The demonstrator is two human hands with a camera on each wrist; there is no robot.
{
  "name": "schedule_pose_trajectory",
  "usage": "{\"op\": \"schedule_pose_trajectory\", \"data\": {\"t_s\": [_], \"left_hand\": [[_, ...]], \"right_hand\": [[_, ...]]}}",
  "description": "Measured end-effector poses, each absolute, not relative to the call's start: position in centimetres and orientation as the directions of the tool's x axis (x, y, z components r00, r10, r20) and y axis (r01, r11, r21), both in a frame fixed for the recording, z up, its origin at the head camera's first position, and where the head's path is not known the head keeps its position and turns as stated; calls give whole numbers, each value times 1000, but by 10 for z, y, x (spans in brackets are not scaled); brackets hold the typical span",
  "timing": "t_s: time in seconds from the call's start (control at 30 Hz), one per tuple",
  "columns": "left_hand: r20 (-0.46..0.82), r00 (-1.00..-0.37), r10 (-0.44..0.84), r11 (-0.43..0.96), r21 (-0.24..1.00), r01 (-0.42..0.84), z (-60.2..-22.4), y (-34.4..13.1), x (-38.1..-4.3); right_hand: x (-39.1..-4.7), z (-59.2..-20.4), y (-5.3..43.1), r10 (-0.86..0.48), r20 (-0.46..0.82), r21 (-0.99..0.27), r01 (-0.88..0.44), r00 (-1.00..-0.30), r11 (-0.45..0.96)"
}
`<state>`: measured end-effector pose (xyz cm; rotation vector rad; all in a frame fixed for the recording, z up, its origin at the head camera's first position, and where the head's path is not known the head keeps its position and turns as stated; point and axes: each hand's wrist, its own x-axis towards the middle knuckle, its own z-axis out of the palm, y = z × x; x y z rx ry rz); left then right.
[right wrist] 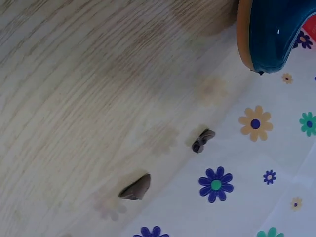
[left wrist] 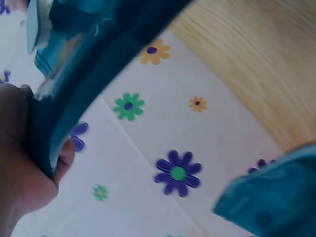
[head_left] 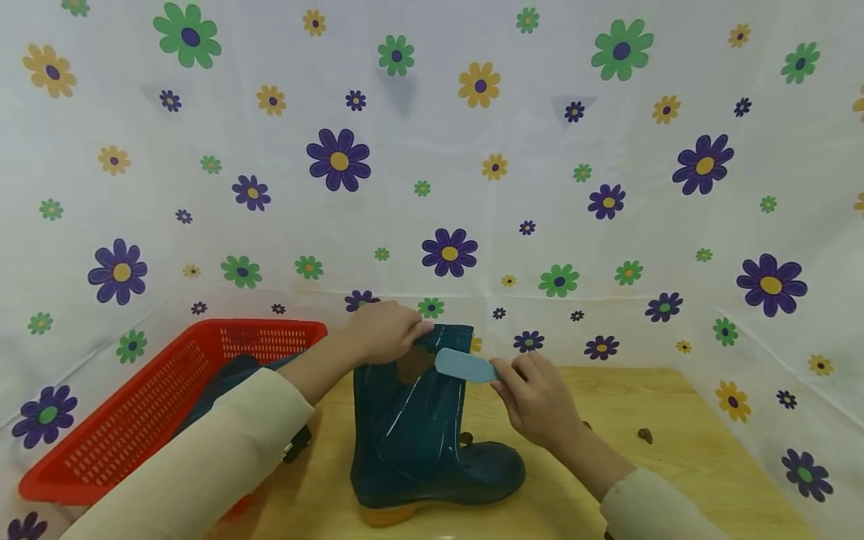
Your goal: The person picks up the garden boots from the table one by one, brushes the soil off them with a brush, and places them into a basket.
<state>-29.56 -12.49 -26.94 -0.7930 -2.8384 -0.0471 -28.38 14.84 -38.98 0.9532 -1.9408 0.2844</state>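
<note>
A teal rubber boot (head_left: 421, 435) stands upright on the wooden table, toe to the right. My left hand (head_left: 388, 332) grips the rim at the top of its shaft; in the left wrist view, that hand (left wrist: 27, 153) has its fingers and thumb round the boot's edge. A brown patch (head_left: 413, 365) marks the upper shaft. My right hand (head_left: 540, 397) pinches a light blue brush (head_left: 466, 366) beside the upper shaft, its pale bristles (left wrist: 44, 19) facing the boot in the left wrist view. Whether the bristles touch the boot I cannot tell.
At the left stands a red basket (head_left: 121, 442) with another dark teal item (head_left: 229, 382) inside, partly hidden by my left arm. Small brown lumps (right wrist: 136, 188) lie on the wooden table (head_left: 607, 465) right of the boot. A flowered white sheet (head_left: 432, 150) hangs behind and at both sides.
</note>
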Motion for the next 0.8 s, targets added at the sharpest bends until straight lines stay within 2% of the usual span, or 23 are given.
{"op": "schedule_pose_trajectory", "data": {"t_s": [0.17,0.3,0.4,0.6,0.8], "left_hand": [[253,-814,522,806,167,569,-278,-146,-302],[281,-792,542,773,204,601,-278,-149,-303],[302,-780,548,759,213,615,-275,-147,-303],[316,-791,524,755,258,603,-270,-143,-300],[309,-806,504,744,319,587,-275,-144,-302]], "right_hand": [[-282,-394,142,-439,783,28,-680,-441,733],[-279,-386,128,-401,706,-105,-646,-584,756],[-279,-381,118,-362,661,-184,-610,-657,771],[-280,-380,105,-416,542,-275,-622,-730,733],[-278,-388,108,-498,429,-388,-651,-754,652]]}}
